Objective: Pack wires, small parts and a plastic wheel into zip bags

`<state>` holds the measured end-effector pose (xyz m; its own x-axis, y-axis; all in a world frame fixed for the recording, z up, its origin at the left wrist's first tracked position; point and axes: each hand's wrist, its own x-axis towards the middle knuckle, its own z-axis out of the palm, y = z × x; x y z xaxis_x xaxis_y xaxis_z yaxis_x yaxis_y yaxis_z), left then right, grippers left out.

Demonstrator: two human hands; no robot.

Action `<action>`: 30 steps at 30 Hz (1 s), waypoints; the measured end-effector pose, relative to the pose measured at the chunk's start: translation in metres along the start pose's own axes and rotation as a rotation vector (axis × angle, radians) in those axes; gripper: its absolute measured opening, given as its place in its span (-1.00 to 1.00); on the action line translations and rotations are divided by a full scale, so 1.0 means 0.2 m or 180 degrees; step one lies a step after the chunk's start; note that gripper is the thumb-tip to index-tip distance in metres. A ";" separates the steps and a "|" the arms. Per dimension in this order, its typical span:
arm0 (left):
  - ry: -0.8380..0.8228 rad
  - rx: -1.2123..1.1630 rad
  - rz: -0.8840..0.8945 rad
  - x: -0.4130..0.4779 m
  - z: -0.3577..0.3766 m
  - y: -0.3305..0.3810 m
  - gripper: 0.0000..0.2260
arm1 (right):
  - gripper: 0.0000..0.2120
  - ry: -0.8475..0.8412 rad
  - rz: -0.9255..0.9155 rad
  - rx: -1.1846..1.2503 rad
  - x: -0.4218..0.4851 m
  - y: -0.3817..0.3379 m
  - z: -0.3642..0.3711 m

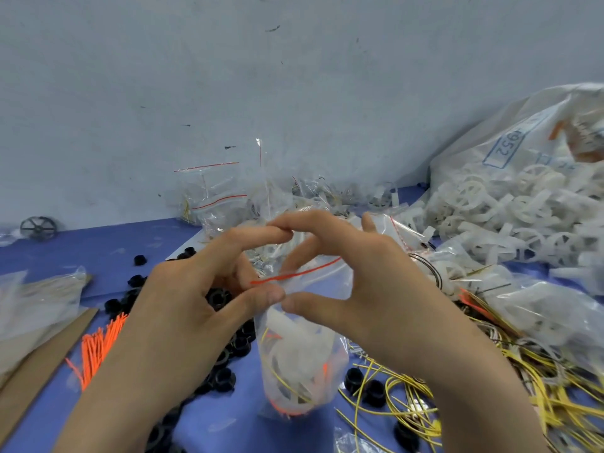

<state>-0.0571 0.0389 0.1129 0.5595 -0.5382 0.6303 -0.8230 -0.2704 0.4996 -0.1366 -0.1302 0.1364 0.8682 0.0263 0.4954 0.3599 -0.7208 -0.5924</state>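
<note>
Two bare forearms in view, no sleeves visible up to the frame edge. Left hand (183, 289) and right hand (366, 282): no gloves, rings, watch or wristbands. Fingernails short and unpainted where visible, e.g. on the thumbs.

A pale wall (228, 76) is marked with dark scuffs. A blue table (98, 246) lies below it, and brown cardboard (36, 364) is laid at its left edge.
</note>
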 end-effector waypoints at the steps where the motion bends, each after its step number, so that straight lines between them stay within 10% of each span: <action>1: -0.0029 -0.0073 0.0020 0.00 0.00 0.00 -0.64 | -0.56 0.0002 -0.0006 0.0062 0.00 0.01 -0.01; 30: -0.0500 -0.0108 0.0171 0.01 0.02 0.00 -0.78 | -0.60 -0.0440 0.0213 0.0772 0.00 0.03 -0.02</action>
<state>-0.0556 0.0346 0.1114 0.4901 -0.6701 0.5574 -0.8461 -0.2120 0.4891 -0.1363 -0.1370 0.1351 0.9252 0.0904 0.3686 0.3569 -0.5377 -0.7639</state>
